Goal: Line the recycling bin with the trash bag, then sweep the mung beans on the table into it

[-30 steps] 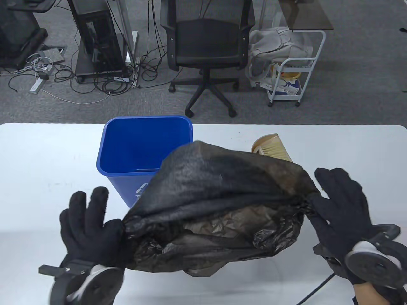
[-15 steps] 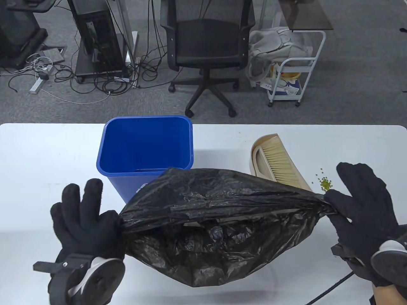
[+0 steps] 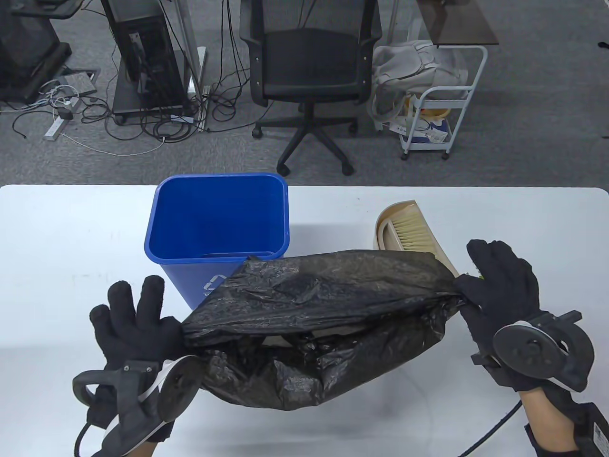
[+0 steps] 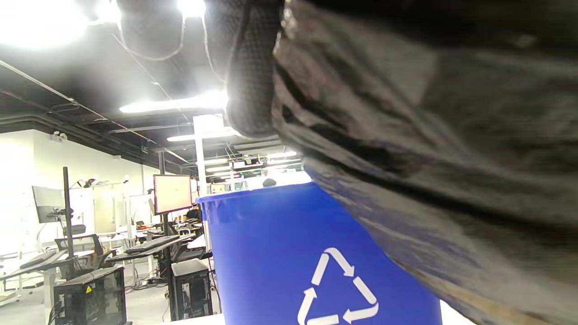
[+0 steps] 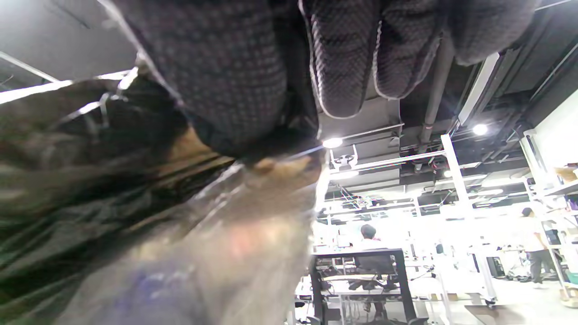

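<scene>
- Looking down at the table (image 3: pixel 71 247), the left hand (image 3: pixel 135 328) pinched one edge of the black trash bag (image 3: pixel 328 323) with its thumb, and its other fingers stuck up straight.
- The right hand (image 3: pixel 499 290) pinched the other edge of the bag, and its other fingers were spread out.
- The bag hung stretched between the two hands, with its mouth partly open.
- The blue recycling bin (image 3: pixel 219 233) stood just past the left hand, with no bag in it.
- A tan brush and dustpan (image 3: pixel 409 233) lay just past the right hand, partly hidden by the bag.
- A few mung beans (image 3: pixel 480 275) peeked out beside the right hand's fingers.
- From the left wrist, a gloved finger (image 4: pixel 250 76) pressed against the bag (image 4: pixel 451 158), and the bin (image 4: pixel 280 262) stood close below.
- From the right wrist, the fingers (image 5: pixel 343 63) hung down and the bag (image 5: pixel 135 216) was bunched under the thumb.
</scene>
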A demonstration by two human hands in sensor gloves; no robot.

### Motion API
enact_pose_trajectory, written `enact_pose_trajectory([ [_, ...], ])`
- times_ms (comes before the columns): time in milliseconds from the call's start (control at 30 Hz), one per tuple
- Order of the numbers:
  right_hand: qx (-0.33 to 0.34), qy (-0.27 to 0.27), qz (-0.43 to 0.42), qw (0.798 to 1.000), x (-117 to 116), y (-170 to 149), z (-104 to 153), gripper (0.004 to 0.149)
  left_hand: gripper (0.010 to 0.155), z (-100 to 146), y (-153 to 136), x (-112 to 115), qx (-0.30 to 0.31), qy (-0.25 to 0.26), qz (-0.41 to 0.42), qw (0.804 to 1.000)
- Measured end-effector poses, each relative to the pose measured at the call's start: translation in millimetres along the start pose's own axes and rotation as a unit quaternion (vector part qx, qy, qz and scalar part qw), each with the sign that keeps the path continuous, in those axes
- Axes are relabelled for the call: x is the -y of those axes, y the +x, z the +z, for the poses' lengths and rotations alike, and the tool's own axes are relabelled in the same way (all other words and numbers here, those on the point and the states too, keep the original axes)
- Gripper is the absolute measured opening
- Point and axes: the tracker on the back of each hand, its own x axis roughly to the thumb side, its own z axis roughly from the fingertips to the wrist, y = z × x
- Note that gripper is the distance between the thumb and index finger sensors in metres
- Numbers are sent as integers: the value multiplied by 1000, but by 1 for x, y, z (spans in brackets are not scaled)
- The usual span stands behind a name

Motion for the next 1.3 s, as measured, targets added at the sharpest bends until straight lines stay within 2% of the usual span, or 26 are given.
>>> enact_pose_trajectory([
  [267, -2, -13, -14, 1000, 1, 2, -9, 37, 37, -8, -15, -10, -17, 48, 32, 998],
  [467, -8, -12, -27, 1000, -2, 3, -24, 37, 37, -26, -21, -27, -29, 76, 22, 996],
  [733, -11, -7, -51, 999, -14, 11, -55, 37, 37, -63, -38, -54, -76, 128, 26, 988],
  [1000, -21, -14, -91, 996, -24, 15, -83, 38, 39, -101, -49, -71, -86, 167, 51, 981],
  [1300, -16, 16, -137, 990, -52, 28, -108, 39, 41, -143, -47, -81, -87, 163, 47, 982],
])
